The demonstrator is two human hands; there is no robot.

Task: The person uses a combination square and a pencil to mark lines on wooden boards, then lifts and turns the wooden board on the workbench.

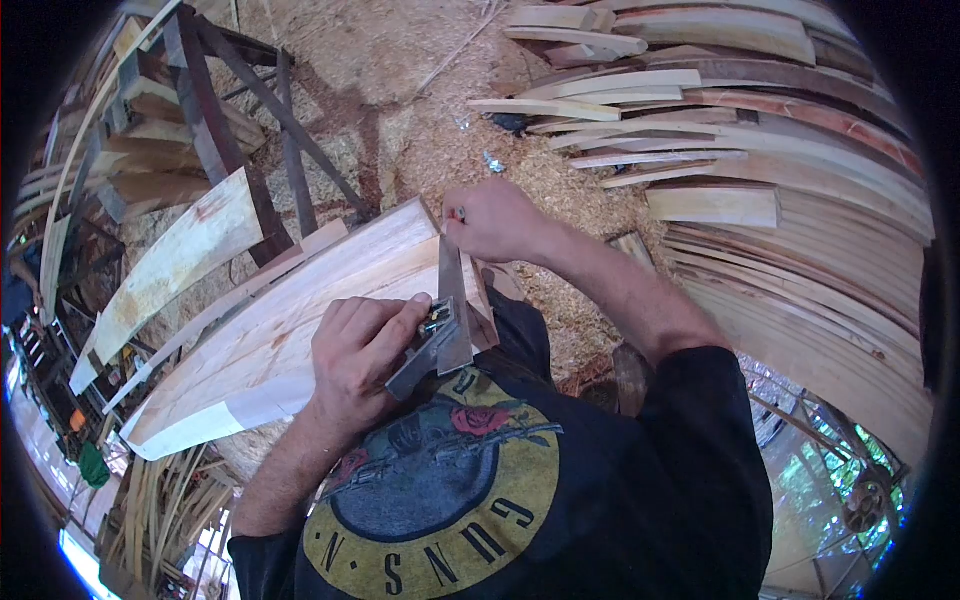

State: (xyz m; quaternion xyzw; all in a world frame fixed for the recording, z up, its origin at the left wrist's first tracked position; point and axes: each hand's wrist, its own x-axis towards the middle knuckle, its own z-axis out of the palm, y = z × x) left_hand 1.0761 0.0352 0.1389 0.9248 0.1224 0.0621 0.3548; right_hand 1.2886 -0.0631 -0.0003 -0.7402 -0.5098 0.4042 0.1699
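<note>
My left hand [362, 350] is closed on the dark head of a metal square [455, 345], its thumb on the tool. The square's blade lies over the end of a broad, pale wooden piece [290, 315], which has a curved outline. Beyond the blade's far end, my right hand [495, 220] is pinched at the wood's upper corner. A tiny tip shows between its fingers, but the rest of what it holds is hidden.
A dark stand [205, 110] rises at the upper left beside stacked wood blocks [155, 150]. Curved planks [800, 170] are piled along the right. Wood shavings [560, 210] cover the floor ahead. Thin strips [175, 510] lie at the lower left.
</note>
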